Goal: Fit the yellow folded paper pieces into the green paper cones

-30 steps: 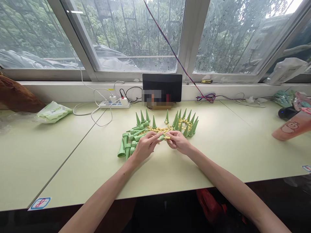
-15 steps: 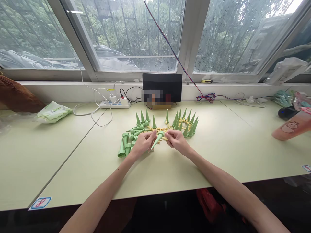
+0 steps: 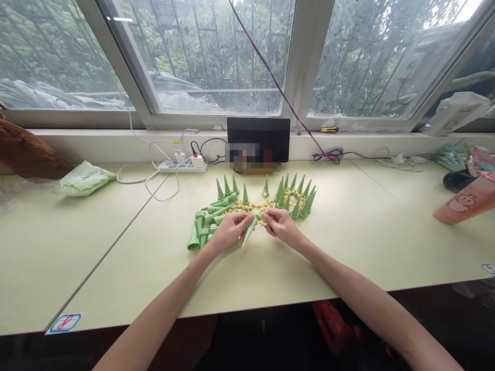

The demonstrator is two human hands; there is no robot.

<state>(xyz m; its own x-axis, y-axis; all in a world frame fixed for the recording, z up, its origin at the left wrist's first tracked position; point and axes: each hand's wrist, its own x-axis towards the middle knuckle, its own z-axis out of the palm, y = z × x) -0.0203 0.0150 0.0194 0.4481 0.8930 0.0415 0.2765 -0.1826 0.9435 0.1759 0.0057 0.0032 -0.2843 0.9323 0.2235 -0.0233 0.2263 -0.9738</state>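
Observation:
My left hand pinches a green plastic plant watering spike, its pointed end tilted down toward me. Close at its capped end, my right hand has its fingertips closed on a small yellow plastic piece. Whether that piece touches the spike I cannot tell. Behind the hands lies a loose heap of yellow pieces. To the left, several green spikes lie or lean together. Several more stand point-up in a ring on the right, around other yellow pieces.
A black screen stands at the back by the window. On its left is a power strip with white cables. A wipes packet lies at far left; a pink cup is at the right. Bundled wires rest near the sill.
The green spike has turned a little, its tip now pointing more steeply toward me. My left hand has shifted slightly right, closer to my right hand.

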